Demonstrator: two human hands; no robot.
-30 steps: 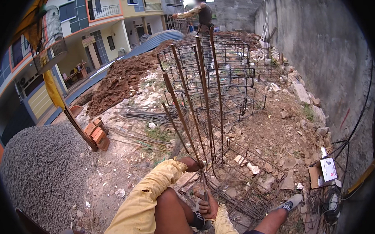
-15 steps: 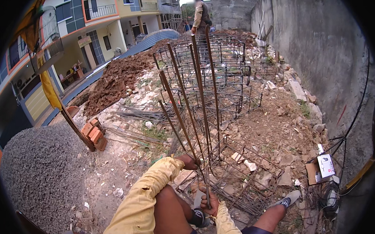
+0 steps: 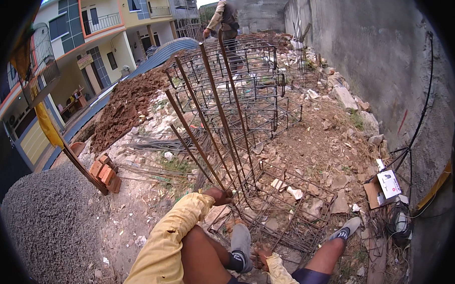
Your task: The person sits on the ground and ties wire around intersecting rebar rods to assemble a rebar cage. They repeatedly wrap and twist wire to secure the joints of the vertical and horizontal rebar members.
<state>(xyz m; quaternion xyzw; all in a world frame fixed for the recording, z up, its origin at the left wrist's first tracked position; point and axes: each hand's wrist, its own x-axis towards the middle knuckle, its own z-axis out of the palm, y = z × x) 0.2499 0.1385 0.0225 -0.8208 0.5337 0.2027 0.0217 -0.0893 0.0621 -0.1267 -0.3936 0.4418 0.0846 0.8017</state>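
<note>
Several rusty steel rods (image 3: 216, 109) lean upward and away in front of me, their lower ends coming together near my knees. My left hand (image 3: 219, 196), in a torn yellow sleeve, is closed around the lower part of the rods. Low between my legs, beside the grey shoe (image 3: 241, 242), is my right hand (image 3: 261, 257). Its fingers are curled, and whatever they may hold is too dark and small to make out. Just beyond it a flat grid of thin steel bars (image 3: 295, 207) lies on the rubble.
Bent rebar cages (image 3: 229, 87) stand ahead, with another person (image 3: 224, 16) behind them. A gravel heap (image 3: 49, 216) and stacked bricks (image 3: 106, 173) are at the left. By the concrete wall (image 3: 366, 56) at the right sits an opened cardboard box (image 3: 373, 193).
My right hand has dropped down and away from the rods. My left hand stays at them. The view has shifted, so the scene sits further left.
</note>
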